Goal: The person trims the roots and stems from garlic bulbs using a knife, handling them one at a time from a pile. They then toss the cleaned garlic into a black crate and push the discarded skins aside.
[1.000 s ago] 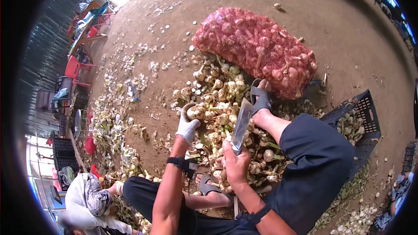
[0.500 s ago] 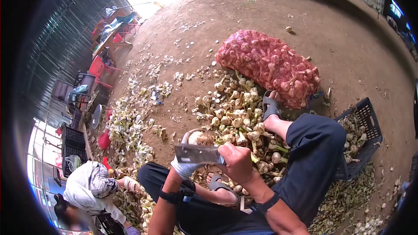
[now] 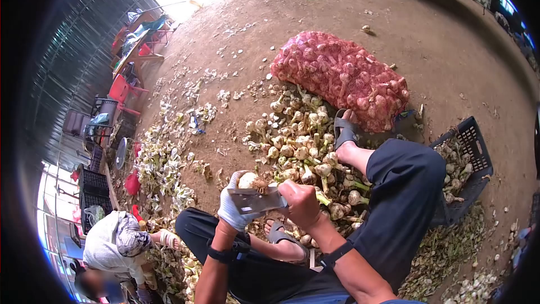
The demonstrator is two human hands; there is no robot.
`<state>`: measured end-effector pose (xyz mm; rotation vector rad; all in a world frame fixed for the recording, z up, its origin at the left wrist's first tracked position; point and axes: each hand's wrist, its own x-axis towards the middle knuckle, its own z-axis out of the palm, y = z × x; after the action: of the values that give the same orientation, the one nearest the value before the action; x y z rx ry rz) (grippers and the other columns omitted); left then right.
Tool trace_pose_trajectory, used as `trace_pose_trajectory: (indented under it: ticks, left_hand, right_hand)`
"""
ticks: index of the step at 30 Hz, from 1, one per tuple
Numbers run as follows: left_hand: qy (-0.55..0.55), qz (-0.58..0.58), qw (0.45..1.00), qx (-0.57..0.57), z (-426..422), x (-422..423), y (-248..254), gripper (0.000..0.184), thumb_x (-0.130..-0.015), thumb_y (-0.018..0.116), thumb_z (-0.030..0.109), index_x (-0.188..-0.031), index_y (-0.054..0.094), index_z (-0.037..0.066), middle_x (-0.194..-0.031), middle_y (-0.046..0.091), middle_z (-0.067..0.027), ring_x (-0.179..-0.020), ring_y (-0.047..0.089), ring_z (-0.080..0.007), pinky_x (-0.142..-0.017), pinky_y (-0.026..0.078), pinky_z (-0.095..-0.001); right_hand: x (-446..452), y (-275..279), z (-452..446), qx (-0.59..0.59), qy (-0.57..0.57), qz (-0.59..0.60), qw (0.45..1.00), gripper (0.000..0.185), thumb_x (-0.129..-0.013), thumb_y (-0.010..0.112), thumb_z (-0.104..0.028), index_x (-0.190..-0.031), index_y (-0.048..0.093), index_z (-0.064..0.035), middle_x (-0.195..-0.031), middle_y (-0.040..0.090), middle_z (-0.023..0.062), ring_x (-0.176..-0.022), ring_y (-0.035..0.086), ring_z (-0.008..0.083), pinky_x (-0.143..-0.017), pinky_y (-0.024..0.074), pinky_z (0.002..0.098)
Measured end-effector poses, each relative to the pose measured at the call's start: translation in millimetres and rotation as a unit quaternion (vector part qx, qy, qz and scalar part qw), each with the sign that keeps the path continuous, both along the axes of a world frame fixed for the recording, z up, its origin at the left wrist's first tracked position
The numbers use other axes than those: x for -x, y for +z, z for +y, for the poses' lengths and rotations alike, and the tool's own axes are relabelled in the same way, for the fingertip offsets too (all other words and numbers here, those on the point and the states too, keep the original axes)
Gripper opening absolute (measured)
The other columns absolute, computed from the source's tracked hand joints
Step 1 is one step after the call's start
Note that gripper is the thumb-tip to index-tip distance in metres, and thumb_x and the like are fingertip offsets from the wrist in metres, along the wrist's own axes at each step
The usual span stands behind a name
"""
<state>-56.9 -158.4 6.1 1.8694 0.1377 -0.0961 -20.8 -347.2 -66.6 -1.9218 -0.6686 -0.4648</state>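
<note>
My left hand [image 3: 229,208], in a white glove, is closed around a garlic bulb [image 3: 247,180] whose shaggy roots point to the right. A broad-bladed knife [image 3: 254,201] crosses in front of that hand, its blade near the roots; whether it touches the bulb I cannot tell. My bare right hand [image 3: 301,202] is wrapped round the knife's handle, which its fingers mostly hide. Loose garlic bulbs [image 3: 302,152] with stems lie heaped on the ground just beyond both hands, between my sandalled feet.
A red mesh sack [image 3: 343,79] full of garlic lies beyond the heap. At the right a black crate [image 3: 469,152] holds more bulbs. Peelings [image 3: 169,174] litter the ground to the left, where another person [image 3: 115,242] bends low. Red chairs [image 3: 121,90] stand along the wall.
The knife blade has tilted and sits slightly lower against the bulb. The gloved hand and bulb have shifted a little left, and the whole view has moved slightly.
</note>
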Motion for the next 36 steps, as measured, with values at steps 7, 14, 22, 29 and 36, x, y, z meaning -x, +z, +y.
trace_pose_trajectory:
  ticks: [7,14,22,29,36]
  left_hand:
    - [0.016,-0.131,0.991,-0.013,-20.5,2.1,57.0,0.090,-0.057,0.092,0.027,-0.130,0.046,0.001,-0.113,0.063,-0.0089,-0.104,0.063,-0.0186,-0.094,0.052,-0.0325]
    - [0.084,-0.136,0.958,0.238,-34.0,-1.9,20.4,0.096,-0.070,0.087,0.054,-0.138,0.041,0.004,-0.115,0.063,-0.0099,-0.104,0.065,-0.0213,-0.091,0.055,-0.0365]
    - [0.150,-0.209,0.966,-0.033,0.9,15.7,35.3,0.082,-0.072,0.088,0.026,-0.136,0.042,0.004,-0.115,0.060,-0.0085,-0.106,0.062,-0.0211,-0.094,0.054,-0.0377]
    - [0.242,-0.081,0.916,0.308,-0.1,14.7,4.9,0.061,-0.077,0.078,0.014,-0.130,0.047,0.007,-0.100,0.062,-0.0080,-0.081,0.067,-0.0191,-0.063,0.061,-0.0348]
    - [0.242,-0.055,0.876,0.415,-5.6,14.5,0.8,0.065,-0.074,0.079,0.029,-0.127,0.049,0.007,-0.099,0.064,-0.0106,-0.081,0.068,-0.0252,-0.057,0.060,-0.0365]
  right_hand:
    - [-21.8,-48.5,2.6,-0.158,-0.170,0.352,0.907,0.024,-0.090,0.072,-0.026,-0.077,0.066,-0.0072,-0.057,0.058,-0.0035,-0.047,0.052,0.0105,-0.047,0.0443,0.0364]
    - [15.3,-8.2,30.2,-0.502,0.233,0.649,0.522,0.042,-0.090,0.074,-0.046,-0.090,0.063,-0.0057,-0.058,0.047,-0.0054,-0.042,0.041,0.0059,-0.049,0.0589,0.0309]
    - [1.3,31.0,12.0,-0.483,0.169,0.560,0.651,0.028,-0.092,0.075,-0.031,-0.091,0.069,-0.0033,-0.069,0.062,-0.0001,-0.050,0.053,0.0058,-0.049,0.0565,0.0275]
    - [13.6,41.0,10.0,-0.223,0.054,0.293,0.928,0.030,-0.090,0.077,-0.032,-0.091,0.069,-0.0027,-0.065,0.064,0.0030,-0.059,0.059,0.0077,-0.052,0.0481,0.0287]
    - [18.4,-22.1,33.5,-0.136,0.035,0.338,0.931,0.034,-0.091,0.074,-0.035,-0.085,0.067,-0.0021,-0.062,0.063,0.0012,-0.057,0.055,0.0060,-0.053,0.0455,0.0286]
